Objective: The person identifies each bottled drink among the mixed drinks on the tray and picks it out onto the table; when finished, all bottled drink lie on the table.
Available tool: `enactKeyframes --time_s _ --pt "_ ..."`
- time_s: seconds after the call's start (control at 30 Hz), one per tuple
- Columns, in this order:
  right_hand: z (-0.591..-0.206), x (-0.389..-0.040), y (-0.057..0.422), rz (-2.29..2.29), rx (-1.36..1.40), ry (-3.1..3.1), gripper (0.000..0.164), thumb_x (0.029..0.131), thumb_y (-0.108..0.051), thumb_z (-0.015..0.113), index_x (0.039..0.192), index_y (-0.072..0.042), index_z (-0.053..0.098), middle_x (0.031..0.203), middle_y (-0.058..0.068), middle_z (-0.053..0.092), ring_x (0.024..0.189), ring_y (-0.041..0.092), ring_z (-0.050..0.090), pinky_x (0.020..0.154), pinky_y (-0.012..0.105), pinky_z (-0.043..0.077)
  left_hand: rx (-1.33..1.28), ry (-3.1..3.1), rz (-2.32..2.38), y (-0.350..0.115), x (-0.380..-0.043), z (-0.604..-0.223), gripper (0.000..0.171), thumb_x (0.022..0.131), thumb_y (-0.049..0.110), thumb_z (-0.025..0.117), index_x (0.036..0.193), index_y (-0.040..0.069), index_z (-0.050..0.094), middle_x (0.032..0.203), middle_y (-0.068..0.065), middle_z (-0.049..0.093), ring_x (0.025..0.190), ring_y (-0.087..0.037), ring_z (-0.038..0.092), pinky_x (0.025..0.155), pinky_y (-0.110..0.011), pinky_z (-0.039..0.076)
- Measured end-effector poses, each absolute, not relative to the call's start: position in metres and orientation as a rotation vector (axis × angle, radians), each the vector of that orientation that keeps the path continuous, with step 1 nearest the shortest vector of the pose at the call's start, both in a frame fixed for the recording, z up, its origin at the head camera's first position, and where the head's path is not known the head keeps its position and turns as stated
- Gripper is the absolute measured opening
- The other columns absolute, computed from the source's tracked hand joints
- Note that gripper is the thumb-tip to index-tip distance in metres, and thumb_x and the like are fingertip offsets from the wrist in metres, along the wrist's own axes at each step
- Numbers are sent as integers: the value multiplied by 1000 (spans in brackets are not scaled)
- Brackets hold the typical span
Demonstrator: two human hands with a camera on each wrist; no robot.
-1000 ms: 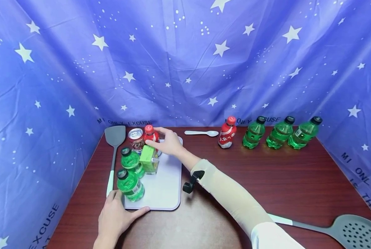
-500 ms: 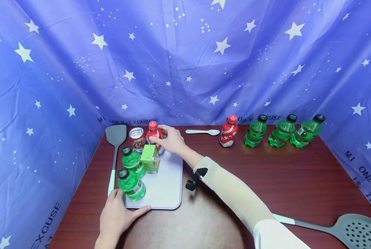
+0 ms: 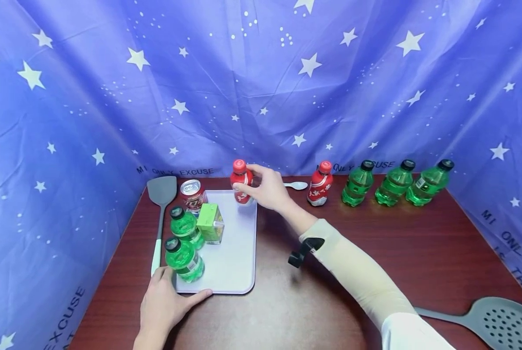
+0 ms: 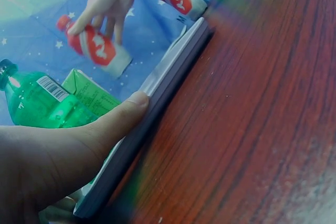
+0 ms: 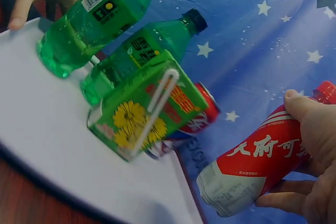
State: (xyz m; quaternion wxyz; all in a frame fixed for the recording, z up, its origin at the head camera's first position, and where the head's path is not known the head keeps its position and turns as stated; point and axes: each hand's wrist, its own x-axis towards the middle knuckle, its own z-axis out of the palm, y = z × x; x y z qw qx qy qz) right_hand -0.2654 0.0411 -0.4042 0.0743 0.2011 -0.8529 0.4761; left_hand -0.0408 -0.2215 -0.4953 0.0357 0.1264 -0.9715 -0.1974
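Note:
My right hand (image 3: 269,188) grips a red cola bottle (image 3: 242,182) with a red cap, thumb on one side and fingers on the other. In the left wrist view the bottle hangs tilted above the white tray (image 3: 232,262), at its far right corner. My left hand (image 3: 162,301) holds the tray's near left corner, its thumb (image 4: 123,119) along the front rim. On the tray stand two green soda bottles (image 3: 184,262), a green juice carton (image 5: 149,106) with a straw on its side, and a dark red can (image 3: 193,197) at the back.
Another red cola bottle (image 3: 320,184) and three green soda bottles (image 3: 358,183) line the table's back right. A white spoon (image 3: 297,185) lies behind my right hand. A grey spatula (image 3: 162,192) lies left of the tray, a slotted turner (image 3: 506,323) at front right. Starry curtains enclose the table.
My right hand has lifted the red cola bottle from beside the can and carried it right, toward the tray's far right corner. My left hand stays at the near left corner.

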Motion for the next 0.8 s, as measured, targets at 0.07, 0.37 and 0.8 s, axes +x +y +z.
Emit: enactKeyframes --time_s 0.07,0.37,0.8 --pt "-400 -261 54 1388 603 -2558 65 86 -41 90 139 -11 70 123 9 80 110 21 79 95 40 62 395 -2986 -602 -222 -41 -495 131 54 91 83 137 -7 60 132 -29 60 113 -44 68 94 -65 57" --pt "-386 -236 110 1272 559 -2550 55 84 -38 92 130 -12 75 112 8 83 104 22 81 88 43 62 369 -2986 -615 -221 -41 -494 129 55 89 84 137 -8 60 131 -30 61 115 -46 67 94 -65 57" --pt "-386 -216 179 1110 428 -2556 53 83 -36 93 127 -12 76 99 8 83 85 23 79 69 30 54 353 -2977 -602 -221 -40 -495 131 55 89 84 137 -9 58 131 -32 61 115 -47 67 94 -66 57"
